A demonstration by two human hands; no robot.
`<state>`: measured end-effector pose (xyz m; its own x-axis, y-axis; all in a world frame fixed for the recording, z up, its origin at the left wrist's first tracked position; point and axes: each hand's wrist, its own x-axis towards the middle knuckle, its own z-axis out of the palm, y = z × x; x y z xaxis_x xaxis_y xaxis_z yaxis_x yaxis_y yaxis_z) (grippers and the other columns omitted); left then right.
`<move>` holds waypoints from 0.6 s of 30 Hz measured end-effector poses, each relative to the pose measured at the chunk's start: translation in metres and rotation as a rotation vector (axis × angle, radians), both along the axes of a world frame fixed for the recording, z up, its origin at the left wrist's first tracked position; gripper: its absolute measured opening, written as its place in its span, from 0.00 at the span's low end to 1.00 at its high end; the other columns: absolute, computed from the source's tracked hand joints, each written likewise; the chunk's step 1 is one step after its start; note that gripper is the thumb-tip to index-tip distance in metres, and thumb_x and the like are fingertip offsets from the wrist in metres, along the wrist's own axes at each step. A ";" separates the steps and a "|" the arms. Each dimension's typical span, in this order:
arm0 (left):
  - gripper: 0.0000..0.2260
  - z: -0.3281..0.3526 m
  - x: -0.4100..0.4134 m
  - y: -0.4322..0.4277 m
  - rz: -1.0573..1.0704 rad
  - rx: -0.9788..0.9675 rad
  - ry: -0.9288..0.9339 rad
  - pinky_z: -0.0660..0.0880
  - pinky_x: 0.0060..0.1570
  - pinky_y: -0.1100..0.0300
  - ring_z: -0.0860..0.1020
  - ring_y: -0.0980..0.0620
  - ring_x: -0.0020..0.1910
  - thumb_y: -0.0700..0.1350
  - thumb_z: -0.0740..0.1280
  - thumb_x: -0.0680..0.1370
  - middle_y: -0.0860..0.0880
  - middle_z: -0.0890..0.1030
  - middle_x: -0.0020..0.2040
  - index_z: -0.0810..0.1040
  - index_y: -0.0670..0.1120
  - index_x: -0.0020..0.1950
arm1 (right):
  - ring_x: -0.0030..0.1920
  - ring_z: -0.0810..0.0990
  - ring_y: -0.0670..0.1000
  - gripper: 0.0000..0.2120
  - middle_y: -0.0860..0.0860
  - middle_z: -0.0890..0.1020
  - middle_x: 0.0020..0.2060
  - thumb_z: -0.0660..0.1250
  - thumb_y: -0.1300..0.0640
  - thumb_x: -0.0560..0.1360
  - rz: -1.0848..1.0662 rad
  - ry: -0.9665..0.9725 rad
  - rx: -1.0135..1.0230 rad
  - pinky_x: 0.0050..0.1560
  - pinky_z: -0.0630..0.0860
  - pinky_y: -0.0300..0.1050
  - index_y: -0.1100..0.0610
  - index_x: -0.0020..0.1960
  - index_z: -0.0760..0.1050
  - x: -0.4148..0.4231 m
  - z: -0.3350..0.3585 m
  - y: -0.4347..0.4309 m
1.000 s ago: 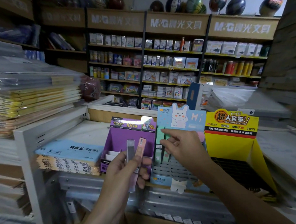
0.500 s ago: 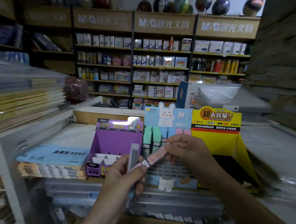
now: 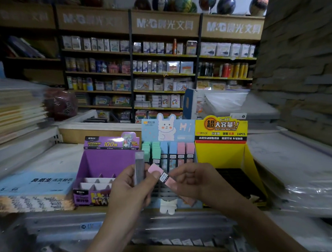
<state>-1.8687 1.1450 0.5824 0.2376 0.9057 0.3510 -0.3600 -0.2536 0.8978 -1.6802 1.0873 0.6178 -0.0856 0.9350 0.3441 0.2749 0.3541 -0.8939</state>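
Note:
My left hand (image 3: 130, 188) grips a slim grey lead case (image 3: 139, 168) upright, and its thumb also presses the upper end of a pink lead case (image 3: 162, 175). My right hand (image 3: 194, 181) pinches the lower end of that pink case, which lies tilted between both hands. Behind them stands a light blue rabbit display box (image 3: 168, 128) with rows of green, blue and pink cases (image 3: 168, 149). A purple display box (image 3: 107, 161) sits to its left and a yellow display box (image 3: 221, 146) to its right.
A blue-wrapped paper pack (image 3: 33, 183) lies at the left on the white counter (image 3: 53, 155). Stacked notebooks (image 3: 15, 111) fill the left shelf, plastic-wrapped stacks (image 3: 300, 177) the right. Stocked store shelves (image 3: 159, 74) line the back wall.
My right hand came back from the rabbit box and took the free end of the pink case. Both hands pulled the case down to a tilted position.

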 end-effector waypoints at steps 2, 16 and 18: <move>0.06 0.001 0.008 -0.002 -0.011 0.009 0.020 0.60 0.21 0.63 0.61 0.54 0.22 0.50 0.76 0.70 0.50 0.67 0.26 0.82 0.50 0.41 | 0.37 0.80 0.52 0.06 0.58 0.82 0.37 0.75 0.62 0.74 -0.038 -0.031 0.022 0.41 0.76 0.46 0.59 0.50 0.84 0.002 0.000 0.001; 0.12 -0.005 0.014 0.012 -0.102 -0.010 0.018 0.64 0.25 0.59 0.68 0.51 0.28 0.41 0.62 0.84 0.41 0.77 0.38 0.85 0.44 0.48 | 0.42 0.85 0.62 0.11 0.57 0.87 0.43 0.74 0.68 0.73 -0.306 -0.052 0.211 0.45 0.82 0.60 0.58 0.50 0.77 0.048 0.023 0.019; 0.11 -0.010 0.014 0.015 -0.102 0.018 0.050 0.66 0.26 0.60 0.68 0.51 0.28 0.42 0.62 0.84 0.42 0.75 0.35 0.83 0.43 0.49 | 0.41 0.84 0.65 0.13 0.56 0.86 0.44 0.73 0.68 0.73 -0.332 -0.087 0.229 0.43 0.81 0.66 0.56 0.52 0.75 0.052 0.024 0.024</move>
<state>-1.8551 1.1600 0.5727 0.3455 0.8697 0.3525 -0.3394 -0.2344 0.9110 -1.6283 1.1118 0.6422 0.1705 0.8170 0.5509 0.4787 0.4200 -0.7710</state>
